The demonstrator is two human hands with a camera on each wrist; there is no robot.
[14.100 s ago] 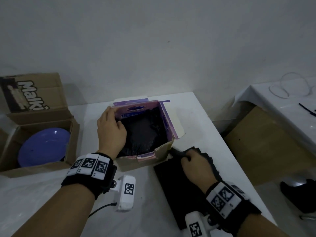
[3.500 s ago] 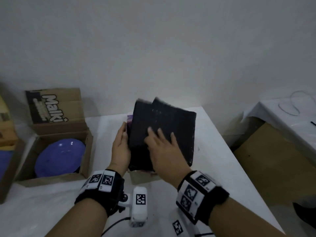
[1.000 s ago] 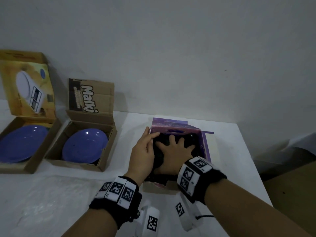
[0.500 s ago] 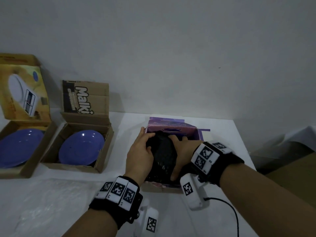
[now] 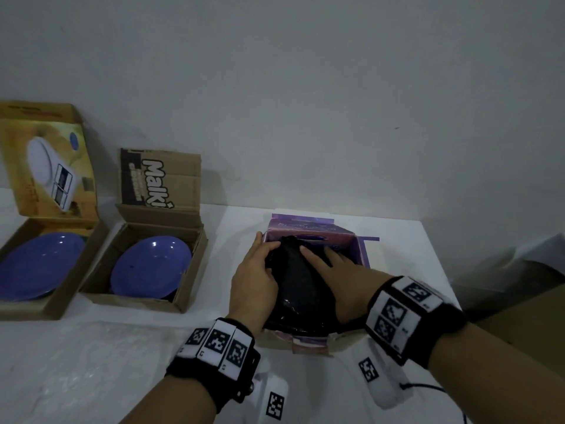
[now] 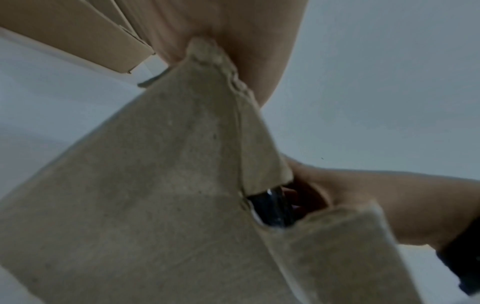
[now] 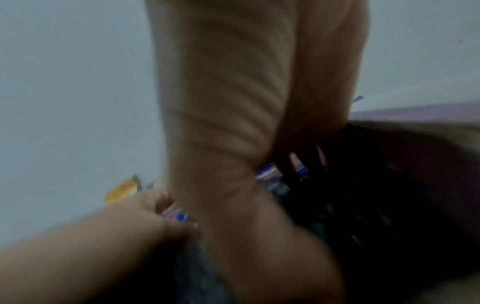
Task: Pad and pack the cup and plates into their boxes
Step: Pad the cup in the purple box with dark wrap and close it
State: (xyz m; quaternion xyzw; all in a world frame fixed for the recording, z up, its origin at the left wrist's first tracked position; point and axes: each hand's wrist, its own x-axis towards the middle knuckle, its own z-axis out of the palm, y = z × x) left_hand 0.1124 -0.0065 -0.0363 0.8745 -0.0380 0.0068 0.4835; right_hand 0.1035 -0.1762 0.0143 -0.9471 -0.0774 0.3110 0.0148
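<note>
While two round blue plates already lie in open cardboard boxes at the left of the white table (image 5: 305, 393), the work now centres on the purple cardboard box (image 5: 362, 255) near the table's middle. The larger blue plate (image 5: 33, 267) sits in the yellow-printed box (image 5: 58, 298); the smaller blue plate (image 5: 151, 267) sits in the brown corrugated box (image 5: 183, 289). Both lie bare, lids up, with no padding visible over them.

A black padded sheet (image 5: 298, 286) bulges out of the purple box. The left hand (image 5: 255, 280) curls over the sheet's left edge by the box wall, gripping it. The right hand (image 5: 339, 276) lies on top with fingers spread flat, pressing the sheet down. The wrist views are too blurred to add more.

No cup is visible; whether it lies under the sheet cannot be told. A sheet of clear bubble wrap (image 5: 91, 362) lies flat on the table in front of the plate boxes, unused. I judge the cup box nearly padded, while padding the plates and closing all three boxes remain.
</note>
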